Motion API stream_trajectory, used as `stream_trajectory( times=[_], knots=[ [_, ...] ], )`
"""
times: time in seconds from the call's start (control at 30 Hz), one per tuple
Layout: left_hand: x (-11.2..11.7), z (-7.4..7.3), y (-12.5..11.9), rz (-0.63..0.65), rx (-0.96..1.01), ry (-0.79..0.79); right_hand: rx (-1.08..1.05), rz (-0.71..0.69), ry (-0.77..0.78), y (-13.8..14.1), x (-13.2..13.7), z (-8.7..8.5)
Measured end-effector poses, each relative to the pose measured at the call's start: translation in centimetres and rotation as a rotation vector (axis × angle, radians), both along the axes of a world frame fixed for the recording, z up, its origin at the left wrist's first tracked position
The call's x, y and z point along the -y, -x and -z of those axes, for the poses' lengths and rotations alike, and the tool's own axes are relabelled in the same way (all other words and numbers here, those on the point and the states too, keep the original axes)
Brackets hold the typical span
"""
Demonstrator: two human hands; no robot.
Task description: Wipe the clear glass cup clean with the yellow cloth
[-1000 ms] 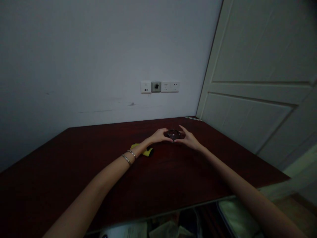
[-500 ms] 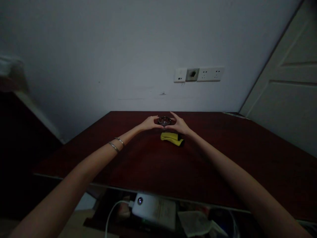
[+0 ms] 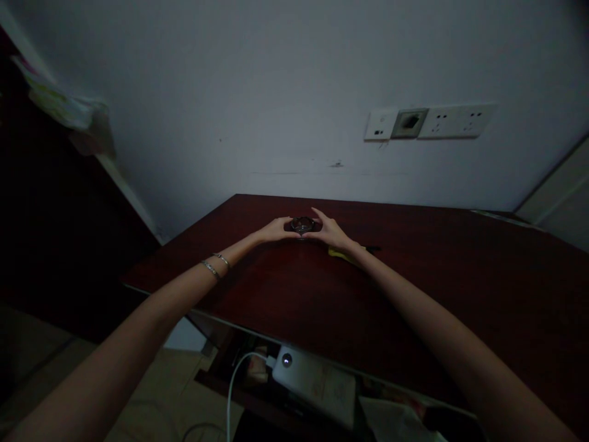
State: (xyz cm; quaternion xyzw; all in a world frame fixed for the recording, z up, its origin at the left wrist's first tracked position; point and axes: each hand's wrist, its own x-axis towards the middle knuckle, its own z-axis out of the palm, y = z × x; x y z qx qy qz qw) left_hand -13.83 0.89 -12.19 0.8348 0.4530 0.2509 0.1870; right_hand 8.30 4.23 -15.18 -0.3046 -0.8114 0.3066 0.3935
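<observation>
Both my arms reach far over a dark red table point(image 3: 414, 288). My left hand point(image 3: 275, 230) and my right hand point(image 3: 330, 232) close from either side on a small round glass dish point(image 3: 302, 224), held just above the tabletop. Two thin bracelets point(image 3: 214, 264) circle my left wrist. A yellow cloth point(image 3: 343, 253) lies on the table, mostly hidden behind my right wrist.
A white wall with a row of sockets point(image 3: 427, 123) stands behind the table. Under the near table edge sit a white box with a small light point(image 3: 313, 383), a white cable point(image 3: 237, 383) and papers. Dark furniture point(image 3: 55, 215) stands at the left, a door edge at the right.
The view has swung left, so the door has nearly left the picture and dark furniture appears. My hands stay on the dish; the yellow cloth now sits behind my right wrist.
</observation>
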Motion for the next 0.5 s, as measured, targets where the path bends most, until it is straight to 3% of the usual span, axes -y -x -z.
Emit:
stream_trajectory(
  times=[0.5],
  knots=[
    [-0.2, 1.4, 0.6, -0.029, -0.035, 0.033, 0.087, -0.003, -0.002, 0.2, 0.1, 0.7]
  ],
)
